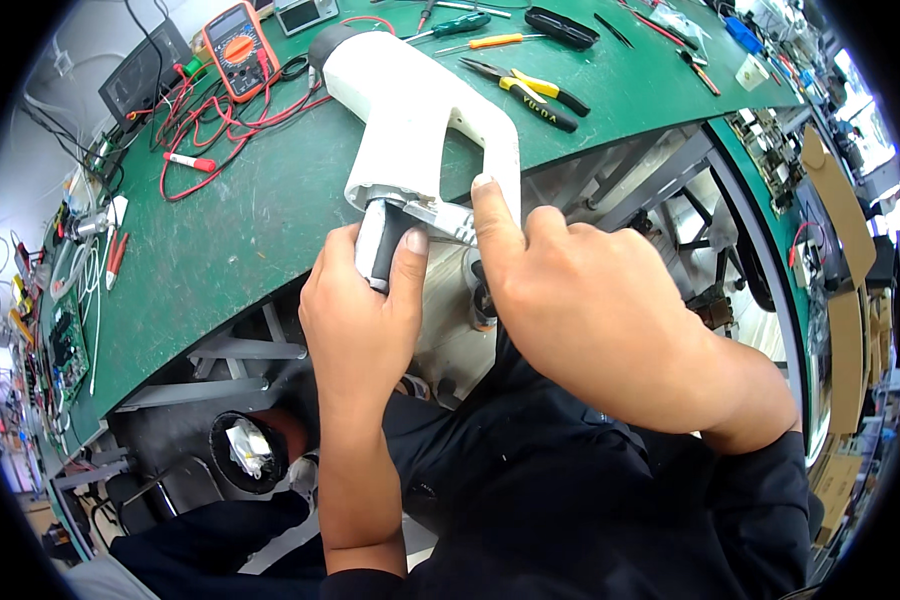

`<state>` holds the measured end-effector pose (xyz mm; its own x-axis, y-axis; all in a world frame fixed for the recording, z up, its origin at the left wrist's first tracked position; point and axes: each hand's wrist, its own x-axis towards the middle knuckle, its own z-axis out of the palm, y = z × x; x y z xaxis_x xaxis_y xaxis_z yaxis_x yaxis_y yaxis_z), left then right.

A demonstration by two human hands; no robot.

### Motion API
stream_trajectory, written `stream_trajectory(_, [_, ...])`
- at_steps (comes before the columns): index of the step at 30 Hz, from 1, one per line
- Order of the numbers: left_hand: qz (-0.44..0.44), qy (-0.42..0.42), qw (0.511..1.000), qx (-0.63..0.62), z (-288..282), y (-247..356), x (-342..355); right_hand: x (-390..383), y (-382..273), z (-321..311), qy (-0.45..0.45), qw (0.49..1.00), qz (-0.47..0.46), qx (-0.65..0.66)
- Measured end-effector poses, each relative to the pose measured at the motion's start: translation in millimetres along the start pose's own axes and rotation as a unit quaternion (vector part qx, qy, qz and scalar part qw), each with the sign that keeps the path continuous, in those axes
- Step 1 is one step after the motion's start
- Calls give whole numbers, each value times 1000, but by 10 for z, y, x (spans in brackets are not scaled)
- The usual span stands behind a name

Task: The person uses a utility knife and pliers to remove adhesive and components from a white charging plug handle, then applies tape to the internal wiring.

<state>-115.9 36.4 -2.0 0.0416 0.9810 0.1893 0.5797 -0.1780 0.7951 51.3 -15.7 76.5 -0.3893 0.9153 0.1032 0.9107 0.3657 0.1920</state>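
A white plastic housing (398, 90) with a looped handle and a dark rounded end leans over the front edge of the green bench. Its lower opening faces me. At that opening, my left hand (358, 315) is closed round a black-and-white cylindrical part (376, 245), thumb on its right side. Whether the cylinder sits inside the opening or only against it, I cannot tell. My right hand (590, 295) is closed at the lower end of the handle, index finger extended along it; the other fingertips are hidden.
On the green bench (260, 225) lie yellow-and-black pliers (535, 92), a yellow-handled screwdriver (495, 41), an orange multimeter (240, 48) and tangled red leads (195, 125). Below stands a waste bin (220, 440). Cardboard (845, 350) and circuit boards (765, 150) are at the right.
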Motion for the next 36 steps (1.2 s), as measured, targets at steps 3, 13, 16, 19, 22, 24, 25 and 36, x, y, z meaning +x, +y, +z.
stream_trajectory(3, [10,-9,1000,6,-34,-38,39,-28,-66,1,11,999,11,45])
stream_trajectory(13, [57,6,997,54,6,39,-78,-121,-200,-16,7,994,47,98])
stream_trajectory(16, [72,-11,993,93,29,39,-123,-167,-199,9,25,993,54,98])
stream_trajectory(19, [63,2,994,87,98,24,-118,-188,-212,80,33,991,85,101])
stream_trajectory(22, [65,13,997,50,99,-6,-118,-214,-208,182,62,982,120,134])
stream_trajectory(24, [51,16,998,14,97,-19,-120,-224,-172,237,88,981,107,133])
stream_trajectory(25, [51,20,998,-8,104,-27,-128,-224,-162,251,102,981,101,133])
stream_trajectory(36, [52,37,997,50,182,11,-167,-41,216,-95,16,999,-38,14])
